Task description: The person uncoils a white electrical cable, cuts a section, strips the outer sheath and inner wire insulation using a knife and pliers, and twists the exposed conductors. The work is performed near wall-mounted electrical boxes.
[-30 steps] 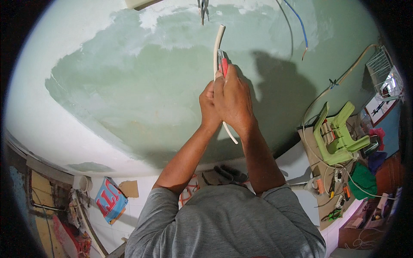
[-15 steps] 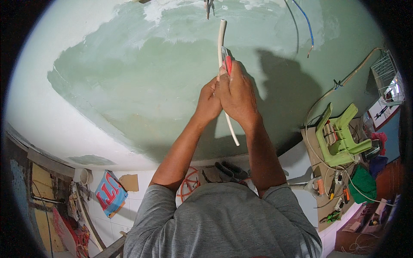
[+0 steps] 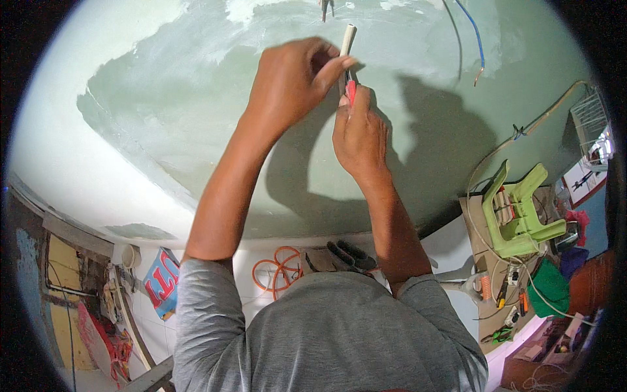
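A white sheathed cable points up in front of the green-patched wall, its cut end at the top. My left hand is curled at the cable from the left, thumb lying across it just below that end; its fingertips are hidden behind. Just below, my right hand is closed round a red-handled utility knife, its blade up along the cable. The cable's lower length does not show. Above the cable, some bare wire ends stick out of the wall.
A blue wire with a bare tip hangs at the upper right. To the right, a light-green plastic stool stands by a board with pliers and other tools. An orange hose lies coiled on the floor, left of dark shoes.
My left hand has left its place beside the right hand and moved up to the cable's top end. The knife stays in my right hand. The view has shifted slightly.
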`<action>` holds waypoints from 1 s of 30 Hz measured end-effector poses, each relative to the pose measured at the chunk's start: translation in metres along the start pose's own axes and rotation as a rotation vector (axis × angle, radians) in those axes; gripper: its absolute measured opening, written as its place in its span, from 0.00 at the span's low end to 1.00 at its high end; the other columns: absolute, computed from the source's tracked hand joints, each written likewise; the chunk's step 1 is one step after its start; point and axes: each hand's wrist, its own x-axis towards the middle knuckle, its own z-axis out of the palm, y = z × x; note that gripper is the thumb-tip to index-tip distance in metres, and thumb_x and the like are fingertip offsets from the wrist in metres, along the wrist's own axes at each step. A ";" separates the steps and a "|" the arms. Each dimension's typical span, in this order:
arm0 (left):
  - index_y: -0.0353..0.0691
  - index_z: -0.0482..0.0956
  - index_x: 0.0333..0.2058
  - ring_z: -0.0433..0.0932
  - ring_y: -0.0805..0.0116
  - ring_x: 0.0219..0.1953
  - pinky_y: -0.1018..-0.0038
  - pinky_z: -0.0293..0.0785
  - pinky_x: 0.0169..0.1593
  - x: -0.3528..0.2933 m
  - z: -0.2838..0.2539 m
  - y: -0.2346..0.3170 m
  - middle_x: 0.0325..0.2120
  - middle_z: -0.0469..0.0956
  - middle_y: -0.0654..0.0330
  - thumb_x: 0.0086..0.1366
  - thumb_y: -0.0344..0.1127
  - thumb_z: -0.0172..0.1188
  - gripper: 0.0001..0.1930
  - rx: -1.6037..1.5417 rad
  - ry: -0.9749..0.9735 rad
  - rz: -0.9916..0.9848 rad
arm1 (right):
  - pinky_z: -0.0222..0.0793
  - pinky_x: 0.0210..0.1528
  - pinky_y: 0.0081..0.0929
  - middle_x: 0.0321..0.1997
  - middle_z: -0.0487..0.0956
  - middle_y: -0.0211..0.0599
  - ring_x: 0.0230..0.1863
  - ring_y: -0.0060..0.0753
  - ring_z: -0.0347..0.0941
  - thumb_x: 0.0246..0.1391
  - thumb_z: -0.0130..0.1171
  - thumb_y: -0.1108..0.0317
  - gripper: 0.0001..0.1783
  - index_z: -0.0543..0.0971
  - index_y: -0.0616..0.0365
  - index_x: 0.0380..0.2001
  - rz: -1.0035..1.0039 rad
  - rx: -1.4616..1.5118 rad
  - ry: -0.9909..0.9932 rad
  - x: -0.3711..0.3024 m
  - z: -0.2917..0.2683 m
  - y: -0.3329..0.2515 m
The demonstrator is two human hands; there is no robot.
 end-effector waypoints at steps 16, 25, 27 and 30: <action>0.31 0.83 0.22 0.70 0.70 0.10 0.72 0.65 0.16 0.027 -0.009 0.006 0.11 0.76 0.54 0.59 0.38 0.70 0.15 0.003 -0.022 0.012 | 0.66 0.39 0.63 0.30 0.78 0.65 0.34 0.72 0.75 0.65 0.46 0.65 0.13 0.65 0.64 0.45 -0.008 0.009 -0.025 -0.001 -0.003 -0.005; 0.33 0.82 0.20 0.70 0.71 0.11 0.73 0.64 0.16 0.026 0.001 -0.006 0.11 0.76 0.55 0.60 0.39 0.69 0.16 -0.068 0.036 0.074 | 0.66 0.39 0.63 0.31 0.78 0.66 0.35 0.72 0.75 0.66 0.46 0.64 0.13 0.65 0.64 0.44 0.030 0.054 -0.031 -0.004 0.002 -0.005; 0.34 0.82 0.20 0.70 0.72 0.11 0.73 0.64 0.16 0.025 0.003 -0.007 0.11 0.76 0.55 0.61 0.39 0.69 0.16 -0.081 0.050 0.092 | 0.66 0.39 0.63 0.31 0.78 0.66 0.35 0.72 0.75 0.66 0.45 0.64 0.13 0.65 0.64 0.44 0.019 0.052 -0.017 -0.005 0.004 -0.002; 0.34 0.82 0.19 0.70 0.71 0.11 0.74 0.63 0.16 0.025 0.000 -0.007 0.11 0.76 0.55 0.61 0.39 0.68 0.16 -0.046 0.038 0.099 | 0.66 0.38 0.62 0.32 0.78 0.66 0.35 0.72 0.75 0.66 0.45 0.64 0.13 0.65 0.64 0.44 0.025 0.056 -0.030 -0.008 0.006 -0.002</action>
